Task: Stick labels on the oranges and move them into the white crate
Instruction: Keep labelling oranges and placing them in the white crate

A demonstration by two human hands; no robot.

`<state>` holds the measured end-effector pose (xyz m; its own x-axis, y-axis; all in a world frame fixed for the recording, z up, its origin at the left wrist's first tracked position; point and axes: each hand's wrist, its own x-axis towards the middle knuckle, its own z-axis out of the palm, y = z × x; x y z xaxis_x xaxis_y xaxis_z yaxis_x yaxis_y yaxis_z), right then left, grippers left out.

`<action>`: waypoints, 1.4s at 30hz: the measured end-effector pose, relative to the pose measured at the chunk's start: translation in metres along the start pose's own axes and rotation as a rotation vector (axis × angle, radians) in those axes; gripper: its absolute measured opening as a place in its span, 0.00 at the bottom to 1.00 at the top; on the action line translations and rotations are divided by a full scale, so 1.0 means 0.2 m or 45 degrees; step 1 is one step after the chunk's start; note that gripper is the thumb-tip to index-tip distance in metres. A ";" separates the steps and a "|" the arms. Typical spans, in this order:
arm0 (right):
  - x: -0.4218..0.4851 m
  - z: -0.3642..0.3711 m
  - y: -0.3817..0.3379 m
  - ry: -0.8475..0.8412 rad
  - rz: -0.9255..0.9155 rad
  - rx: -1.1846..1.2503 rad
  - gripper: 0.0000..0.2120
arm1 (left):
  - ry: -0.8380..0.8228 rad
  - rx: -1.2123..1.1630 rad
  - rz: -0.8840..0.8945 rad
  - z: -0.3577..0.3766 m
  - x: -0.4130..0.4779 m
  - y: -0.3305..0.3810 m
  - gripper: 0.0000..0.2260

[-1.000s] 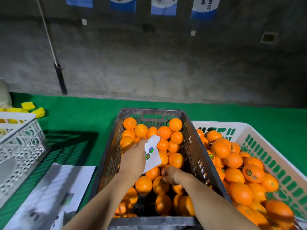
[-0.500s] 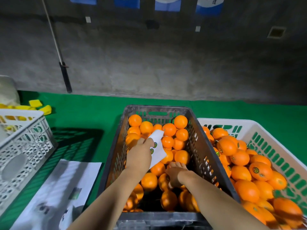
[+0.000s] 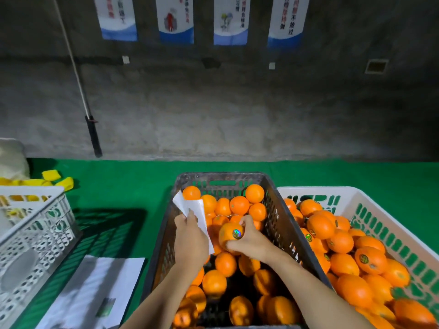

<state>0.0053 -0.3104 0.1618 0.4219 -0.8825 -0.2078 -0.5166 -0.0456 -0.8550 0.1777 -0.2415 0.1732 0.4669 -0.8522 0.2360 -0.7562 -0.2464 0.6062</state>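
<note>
Because the round sticker [image 3: 237, 233] already sits on its skin, lifted clear of the pile: one orange [image 3: 230, 236], gripped by the right hand [image 3: 251, 241], fingers curled over the top and thumb underneath, label turned up toward the eye as if for a check. Wrapped closed around it, no slack in the hold. Just to the left of that hand, almost touching the fruit, the left hand [image 3: 190, 236], pinched shut on a white backing sheet [image 3: 192, 208], the sheet standing up and away from the fingers, likely kept there so the next label is within easy reach. Beneath both hands, the grey crate [image 3: 221, 178] with its unlabelled oranges [image 3: 238, 205] heaped at the far end. To the right of the right hand, just beyond the grey wall, the white crate [image 3: 370, 203], already well filled with stickered fruit [image 3: 369, 260]. Probably next: a short carry rightward over the two rims, then a gentle release onto the heap to avoid bruising or a roll-off.
</note>
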 end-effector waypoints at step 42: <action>-0.04 -0.01 -0.22 0.397 0.489 1.384 0.27 | 0.015 -0.097 -0.026 -0.02 -0.03 0.04 0.26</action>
<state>0.0231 -0.3031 0.2023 0.1012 -0.8341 -0.5422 0.3952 0.5338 -0.7475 0.1709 -0.2359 0.1804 0.4876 -0.8416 0.2321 -0.7098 -0.2273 0.6668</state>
